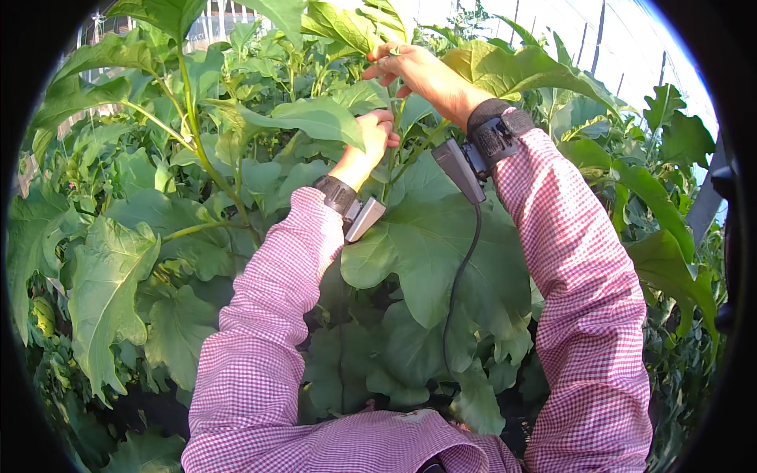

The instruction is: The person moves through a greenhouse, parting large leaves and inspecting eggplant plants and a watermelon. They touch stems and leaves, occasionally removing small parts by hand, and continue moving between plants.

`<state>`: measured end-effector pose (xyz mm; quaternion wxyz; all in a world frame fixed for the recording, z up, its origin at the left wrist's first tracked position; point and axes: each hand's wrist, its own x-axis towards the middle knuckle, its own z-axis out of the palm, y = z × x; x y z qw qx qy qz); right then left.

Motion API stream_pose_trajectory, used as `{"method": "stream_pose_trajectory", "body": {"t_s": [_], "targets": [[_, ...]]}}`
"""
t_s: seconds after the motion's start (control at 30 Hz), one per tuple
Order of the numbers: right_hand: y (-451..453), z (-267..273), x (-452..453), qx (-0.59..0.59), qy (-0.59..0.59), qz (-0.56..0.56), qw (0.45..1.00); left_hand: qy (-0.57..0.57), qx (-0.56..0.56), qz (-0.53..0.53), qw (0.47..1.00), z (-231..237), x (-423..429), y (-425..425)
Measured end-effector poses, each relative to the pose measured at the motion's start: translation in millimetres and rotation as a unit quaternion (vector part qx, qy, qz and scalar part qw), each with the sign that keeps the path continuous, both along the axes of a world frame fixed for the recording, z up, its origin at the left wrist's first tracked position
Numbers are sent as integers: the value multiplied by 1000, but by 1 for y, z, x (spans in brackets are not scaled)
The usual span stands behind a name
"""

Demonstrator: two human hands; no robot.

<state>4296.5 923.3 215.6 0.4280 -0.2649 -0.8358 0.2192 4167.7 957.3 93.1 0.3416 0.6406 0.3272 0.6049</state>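
Tall broad-leaved plants, by their look eggplants, fill the view before me. My left hand [371,142] is curled around an upright green stem [391,159], its fingertips showing on the stem's right side. A large leaf [319,121] partly covers the back of that hand. Higher up and to the right, my right hand [411,74] reaches over the top of the same plant with bent fingers. It is right beside a bright, sunlit leaf [340,26]. A small green bit shows at its fingers; whether they grip it is unclear.
Each wrist carries a strapped grey device, one left [365,220] and one right [458,170]. A black cable [458,278] hangs from the right one among the leaves. A thick branching stem [207,162] rises at left. Greenhouse poles [598,35] stand behind.
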Motion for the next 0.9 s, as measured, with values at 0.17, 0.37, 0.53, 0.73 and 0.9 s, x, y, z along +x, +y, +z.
{"method": "stream_pose_trajectory", "body": {"t_s": [0.17,0.37,0.53,0.73,0.9], "targets": [[-22,-9,11,167,-176,-303,922,107,-62,-88,988,15,7,-36],[-172,-84,57,185,-103,82,974,-115,-237,-279,923,11,-55,-35],[-266,-126,137,-70,-248,193,947,-176,-168,-168,955,9,-87,-58],[-286,-149,237,-205,-407,83,886,33,2,-40,999,43,-38,-194],[-290,-147,284,-268,-358,-9,894,153,31,-256,954,-3,75,-306]]}}
